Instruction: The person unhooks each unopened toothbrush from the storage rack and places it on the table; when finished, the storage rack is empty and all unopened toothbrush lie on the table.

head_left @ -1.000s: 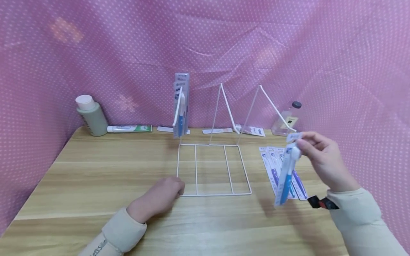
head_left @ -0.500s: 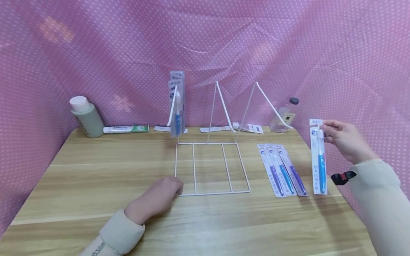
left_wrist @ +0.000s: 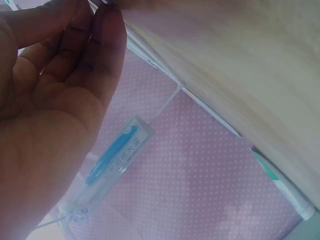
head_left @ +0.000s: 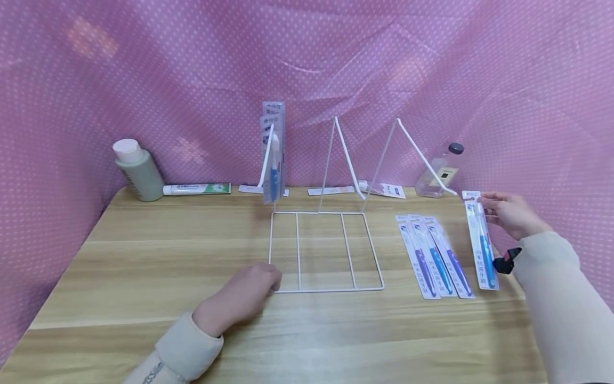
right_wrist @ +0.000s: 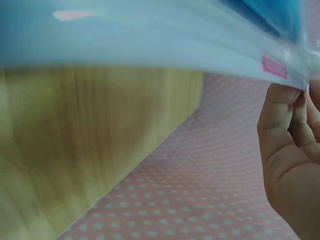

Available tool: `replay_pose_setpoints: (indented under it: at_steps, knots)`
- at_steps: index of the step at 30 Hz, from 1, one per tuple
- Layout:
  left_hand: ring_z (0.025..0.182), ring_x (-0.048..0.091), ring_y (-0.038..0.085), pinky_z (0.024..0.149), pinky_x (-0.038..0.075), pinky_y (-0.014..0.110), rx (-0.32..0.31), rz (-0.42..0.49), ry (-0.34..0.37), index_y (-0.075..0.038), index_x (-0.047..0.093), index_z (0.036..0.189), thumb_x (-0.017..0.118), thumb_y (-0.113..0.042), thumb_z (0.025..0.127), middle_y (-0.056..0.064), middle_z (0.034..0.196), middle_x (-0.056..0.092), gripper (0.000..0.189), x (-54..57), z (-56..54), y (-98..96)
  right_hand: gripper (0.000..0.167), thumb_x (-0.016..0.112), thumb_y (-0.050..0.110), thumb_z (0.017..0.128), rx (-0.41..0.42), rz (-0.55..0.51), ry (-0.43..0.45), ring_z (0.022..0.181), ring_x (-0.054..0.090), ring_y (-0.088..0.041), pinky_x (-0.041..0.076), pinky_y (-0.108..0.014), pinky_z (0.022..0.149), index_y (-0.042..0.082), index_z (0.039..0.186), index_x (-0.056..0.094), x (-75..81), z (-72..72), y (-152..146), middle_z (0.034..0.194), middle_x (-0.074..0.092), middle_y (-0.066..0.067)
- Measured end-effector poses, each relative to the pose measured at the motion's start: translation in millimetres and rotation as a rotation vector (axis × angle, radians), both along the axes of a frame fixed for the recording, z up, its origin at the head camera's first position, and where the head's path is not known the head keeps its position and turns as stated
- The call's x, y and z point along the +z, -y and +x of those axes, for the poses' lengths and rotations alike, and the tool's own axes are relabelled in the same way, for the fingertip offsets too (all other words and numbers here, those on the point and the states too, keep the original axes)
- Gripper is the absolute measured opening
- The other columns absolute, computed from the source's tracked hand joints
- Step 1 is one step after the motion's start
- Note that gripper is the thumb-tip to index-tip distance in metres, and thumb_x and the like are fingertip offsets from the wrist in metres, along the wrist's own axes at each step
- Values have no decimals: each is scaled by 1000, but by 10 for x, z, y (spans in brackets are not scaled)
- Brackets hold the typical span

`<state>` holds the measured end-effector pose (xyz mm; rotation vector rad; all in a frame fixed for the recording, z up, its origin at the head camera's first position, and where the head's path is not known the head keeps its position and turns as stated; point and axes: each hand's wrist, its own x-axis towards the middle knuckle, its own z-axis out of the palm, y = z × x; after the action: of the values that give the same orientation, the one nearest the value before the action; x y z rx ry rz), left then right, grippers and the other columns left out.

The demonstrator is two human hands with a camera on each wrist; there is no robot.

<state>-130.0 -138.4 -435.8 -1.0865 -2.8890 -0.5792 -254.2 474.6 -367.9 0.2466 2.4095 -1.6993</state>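
Note:
In the head view my right hand [head_left: 515,215] pinches the upper edge of a packaged blue toothbrush [head_left: 482,242] at the table's right side. The pack fills the top of the right wrist view, its backing card [right_wrist: 150,45] close to the camera. My left hand [head_left: 242,296] grips the front left corner of a white wire rack [head_left: 326,290], with thumb and fingers drawn together in the left wrist view. Several packaged toothbrushes [head_left: 266,154] hang on the rack's left hook. Left of the right hand, 3 more packaged toothbrushes [head_left: 434,258], purple and blue, lie fanned on the table.
A wooden table [head_left: 144,256] backs onto a pink dotted cloth [head_left: 201,80]. Along the rear edge are a green bottle [head_left: 141,176], a toothpaste tube [head_left: 196,189], a smaller tube [head_left: 384,189] and a clear bottle [head_left: 434,176]. Two rack hooks [head_left: 349,157] point forward without packs.
My right hand has carried the blue toothbrush pack from over the fanned packs to their right, then lowered it toward the table. My left hand stays at the rack corner.

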Motion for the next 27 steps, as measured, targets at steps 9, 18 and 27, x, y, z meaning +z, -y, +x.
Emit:
replay_pose_setpoints:
  at_steps: [9, 18, 27]
  knots:
    - [69, 44, 9, 62, 42, 25, -5, 10, -27, -16, 55, 72, 65, 15, 83, -9, 72, 49, 34, 12, 1, 16, 45, 43, 20, 113, 79, 209, 135, 86, 60, 2, 56, -20, 80, -9, 147, 41, -223, -226, -31, 89, 63, 21]
    - [68, 45, 9, 62, 43, 25, -11, 9, -67, -17, 55, 72, 66, 14, 80, -9, 72, 50, 34, -42, 3, -1, 39, 45, 16, 111, 82, 299, 234, 90, 61, -6, 56, -28, 80, -11, 140, 45, -455, -273, 14, 94, 64, 12]
    - [69, 45, 9, 63, 43, 25, -8, 2, -80, -18, 53, 71, 66, 14, 80, -9, 72, 49, 35, -72, -25, -11, 38, 49, 17, 109, 98, 437, 229, 90, 61, -16, 55, -30, 77, -10, 136, 50, -635, -383, 64, 99, 68, -3]
